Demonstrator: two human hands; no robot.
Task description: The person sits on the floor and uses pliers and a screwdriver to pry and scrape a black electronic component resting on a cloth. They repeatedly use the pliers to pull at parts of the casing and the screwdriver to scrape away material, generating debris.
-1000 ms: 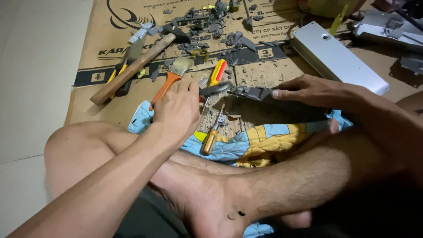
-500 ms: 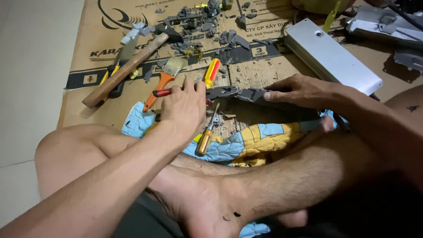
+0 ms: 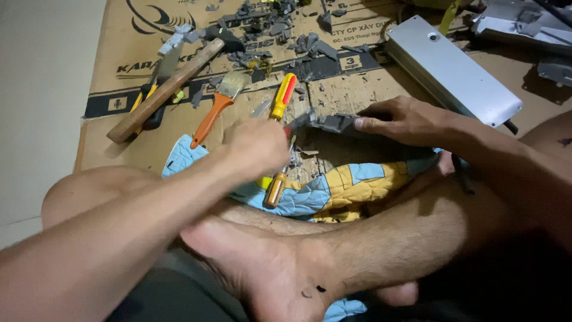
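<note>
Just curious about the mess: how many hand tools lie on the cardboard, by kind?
Hammer: 1
Brush: 1
Screwdrivers: 2
Total: 4
The left hand is blurred; anything it holds cannot be told.

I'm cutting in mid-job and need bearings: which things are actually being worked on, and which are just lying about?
In hand:
- left hand, blurred, over a red-handled tool
- right hand pressing down the grey plastic piece

Lying about:
- hammer
- paintbrush
- yellow screwdriver
- amber-handled screwdriver
- grey metal box
- plastic scraps
</note>
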